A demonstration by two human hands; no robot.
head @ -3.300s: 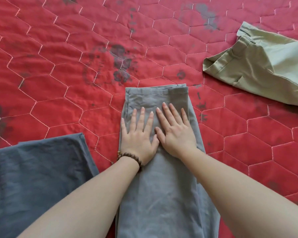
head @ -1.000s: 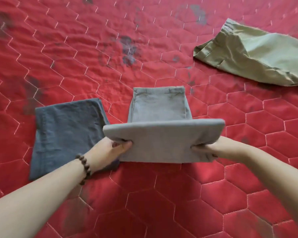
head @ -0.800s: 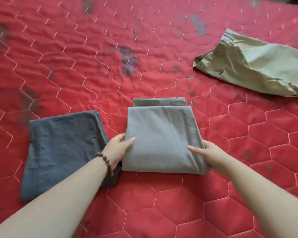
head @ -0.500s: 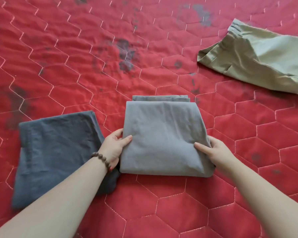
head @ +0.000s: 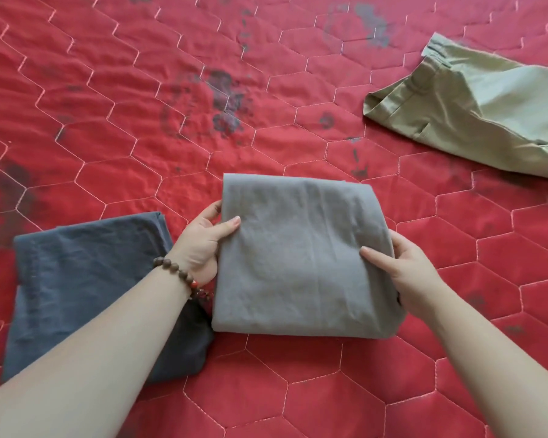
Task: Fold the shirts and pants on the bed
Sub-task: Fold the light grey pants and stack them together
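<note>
We are seeing matt grey cloth pants (head: 301, 257); the quilted red bedspread (head: 108, 90) is looking stained; bracelet (head: 181, 275) beads are looking wooden.

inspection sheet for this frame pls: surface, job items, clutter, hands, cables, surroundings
Surface: red quilted bedspread, dark smudges.
Job's things: grey folded garment at centre; dark blue folded garment to its left; olive pants unfolded, far right.
Clutter: nothing seen.
Hands: left hand and right hand grip the grey garment's side edges; bead bracelet on left wrist.
Cables: nothing seen.
Surroundings: only bed in view.
</note>
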